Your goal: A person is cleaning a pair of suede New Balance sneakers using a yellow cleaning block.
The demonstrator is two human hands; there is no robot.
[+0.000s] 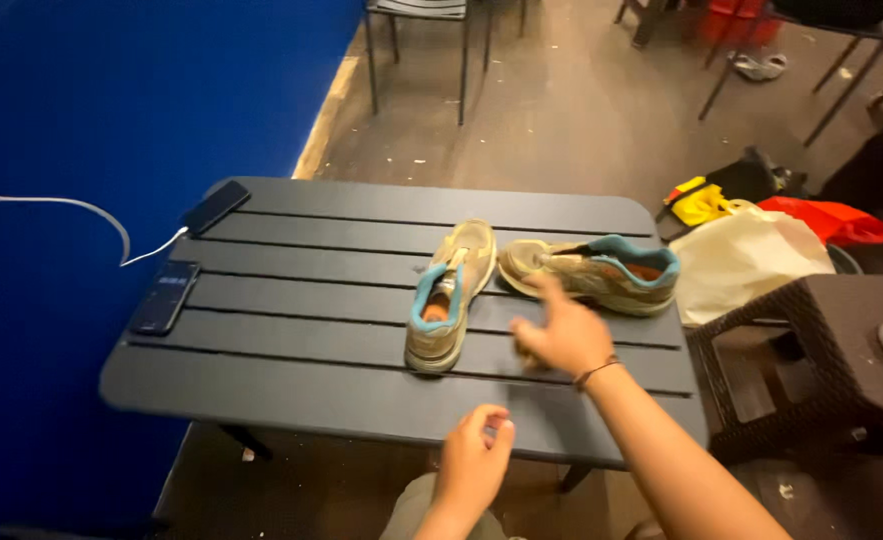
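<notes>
Looking down at a dark slatted table (311, 390) with two worn tan sneakers on top. Left sneaker (449, 292) lying flat, toe pointing away, heel with blue lining near the front part of the table. Right sneaker (593, 272) lying sideways just beside the first, toe almost touching the first one's toe, blue-lined heel pointing to the right edge.

Right hand (559, 335) hovering over the table between the two sneakers, fingers spread and open, one finger stretching toward the toe of the right sneaker. Holding nothing. A bit blurry, so hard to tell about touching the shoe or not. Thin dark band (597, 372) sitting on the wrist.

Left hand (473, 458) hanging at the near edge of the table, fingers curling in loosely, thumb against fingertips. Holding nothing big enough to see, not touching the sneakers.

Two dark phones resting on the left side of the table: one phone (164, 296) near the left edge, the other phone (215, 207) at the far corner with a white cable (56, 205) plugged in and running off over the blue wall (111, 90).

Brown woven stool (811, 360) standing right of the table. Cream cloth bag (746, 262) and red bag (829, 220) lying on the floor behind.
</notes>
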